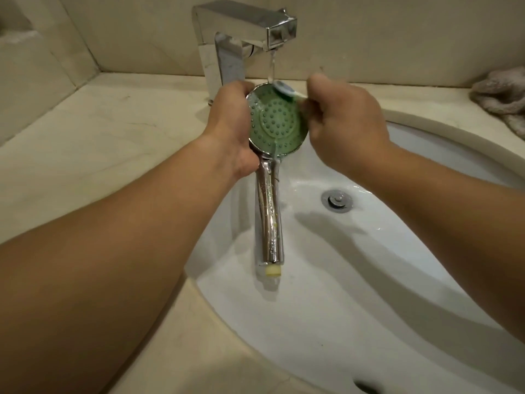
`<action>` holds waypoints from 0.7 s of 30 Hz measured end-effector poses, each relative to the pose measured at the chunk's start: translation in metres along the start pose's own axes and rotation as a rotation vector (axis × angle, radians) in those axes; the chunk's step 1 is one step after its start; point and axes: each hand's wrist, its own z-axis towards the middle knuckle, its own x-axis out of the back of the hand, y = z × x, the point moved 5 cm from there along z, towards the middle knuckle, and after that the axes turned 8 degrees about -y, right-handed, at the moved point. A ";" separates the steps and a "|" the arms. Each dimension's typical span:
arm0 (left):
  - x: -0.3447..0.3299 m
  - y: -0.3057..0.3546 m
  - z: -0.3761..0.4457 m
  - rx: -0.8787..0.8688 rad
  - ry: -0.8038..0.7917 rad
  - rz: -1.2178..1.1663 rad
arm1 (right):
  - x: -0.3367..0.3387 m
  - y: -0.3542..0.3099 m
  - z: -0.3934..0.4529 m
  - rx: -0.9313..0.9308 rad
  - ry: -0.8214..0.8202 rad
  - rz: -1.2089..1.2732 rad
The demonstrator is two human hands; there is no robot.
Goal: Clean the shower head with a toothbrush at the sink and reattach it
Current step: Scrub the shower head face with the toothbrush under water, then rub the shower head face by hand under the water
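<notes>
We see a cream, marble-like stone desk (108, 123) running under beige tiled walls (397, 32) that meet in a corner at the left. A crumpled pinkish-grey towel (500, 98) lies on the desk at the far right, against the wall. The light is warm and dim, and it throws soft shadows across the stone.

Head view, steeply down, close over sink (369, 280)
</notes>
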 end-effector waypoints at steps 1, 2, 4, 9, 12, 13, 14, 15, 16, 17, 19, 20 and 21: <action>-0.001 -0.001 0.000 0.015 -0.019 0.000 | -0.001 -0.008 -0.002 0.059 -0.015 -0.001; -0.001 -0.002 0.000 0.026 -0.022 0.001 | -0.003 -0.015 -0.006 0.138 -0.027 -0.010; 0.001 0.000 -0.001 0.024 -0.016 -0.013 | -0.009 -0.022 -0.017 0.310 -0.060 -0.053; -0.004 0.005 -0.007 0.007 -0.014 -0.018 | -0.008 -0.011 -0.032 0.393 -0.037 -0.031; -0.003 0.001 -0.008 0.002 0.014 0.026 | 0.009 0.009 -0.028 0.101 0.084 0.177; -0.001 0.000 -0.008 0.001 0.029 0.027 | 0.010 0.022 -0.028 -0.033 0.072 0.220; 0.001 0.000 -0.009 0.002 0.042 0.025 | 0.006 0.036 -0.029 -0.160 0.008 0.211; 0.002 0.000 -0.010 0.006 0.053 0.024 | -0.002 0.049 -0.033 -0.270 -0.114 0.160; 0.003 -0.001 -0.011 0.009 0.064 0.022 | -0.013 0.059 -0.040 -0.355 -0.287 0.090; 0.003 -0.001 -0.014 0.010 0.074 0.018 | -0.028 0.064 -0.051 -0.403 -0.476 0.020; 0.000 -0.002 -0.018 0.005 0.084 0.024 | -0.054 0.064 -0.072 -0.381 -0.765 -0.119; -0.002 -0.002 -0.020 0.000 0.088 0.033 | -0.064 0.058 -0.080 -0.334 -0.848 -0.192; -0.002 -0.001 -0.022 -0.003 0.091 0.037 | -0.071 0.051 -0.085 -0.294 -0.896 -0.257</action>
